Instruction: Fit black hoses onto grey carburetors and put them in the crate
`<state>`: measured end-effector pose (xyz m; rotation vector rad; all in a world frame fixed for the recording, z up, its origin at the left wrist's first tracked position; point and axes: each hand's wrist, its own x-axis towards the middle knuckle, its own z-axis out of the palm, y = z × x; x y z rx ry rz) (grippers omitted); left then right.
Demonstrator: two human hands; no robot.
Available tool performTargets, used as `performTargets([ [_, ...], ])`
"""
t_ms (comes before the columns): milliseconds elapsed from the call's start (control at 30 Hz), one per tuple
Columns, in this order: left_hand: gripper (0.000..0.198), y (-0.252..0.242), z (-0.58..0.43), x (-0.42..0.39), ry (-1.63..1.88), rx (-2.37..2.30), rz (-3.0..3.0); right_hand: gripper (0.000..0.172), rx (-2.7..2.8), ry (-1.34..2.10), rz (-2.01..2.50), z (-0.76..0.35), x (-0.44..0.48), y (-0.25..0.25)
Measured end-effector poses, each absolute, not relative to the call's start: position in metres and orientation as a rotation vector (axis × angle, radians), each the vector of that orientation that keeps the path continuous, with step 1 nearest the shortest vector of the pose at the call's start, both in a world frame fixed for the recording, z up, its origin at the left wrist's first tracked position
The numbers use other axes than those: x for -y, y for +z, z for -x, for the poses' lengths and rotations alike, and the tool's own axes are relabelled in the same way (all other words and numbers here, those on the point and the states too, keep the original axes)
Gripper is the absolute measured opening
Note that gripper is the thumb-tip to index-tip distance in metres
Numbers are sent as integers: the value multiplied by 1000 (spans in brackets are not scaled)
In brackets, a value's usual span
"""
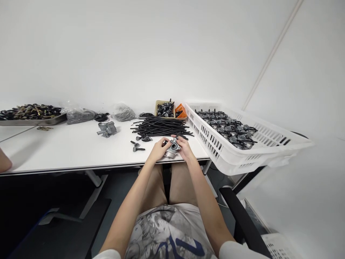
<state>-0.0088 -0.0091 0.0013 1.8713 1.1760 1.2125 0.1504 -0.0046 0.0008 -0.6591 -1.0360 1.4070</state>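
Both hands meet at the front edge of the white table [67, 151] around a small grey metal valve body [172, 148]. My left hand [158, 150] grips it from the left, fingers curled around its side. From the right, my right hand [184, 147] closes on it with fingers over the top. Just behind the hands lies a pile of thin black hoses [161, 126]. A few small black fittings [138, 145] lie to the left of my left hand.
A white slotted crate [229, 158] full of assembled grey parts stands at the right. Another grey valve body [107, 128], bags, a cardboard box [165, 108] of black parts, an orange bin [181, 111] and a metal tray [29, 114] lie further back. Another person's elbow [4, 162] shows at far left.
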Motion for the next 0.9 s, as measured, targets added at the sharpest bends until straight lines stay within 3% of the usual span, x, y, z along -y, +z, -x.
performTargets([
  [200,40,3,9,11,1204,-1176,-1892,35,986,1368,666,-145,0,-2],
  [500,38,1,9,9,1219,-1158,-1867,17,903,1448,641,-152,6,3],
  [700,37,1,8,10,1212,-1176,-1864,42,1001,1456,668,-151,3,1],
  [900,38,2,8,10,1203,-1168,-1874,34,992,1426,697,-147,3,2],
])
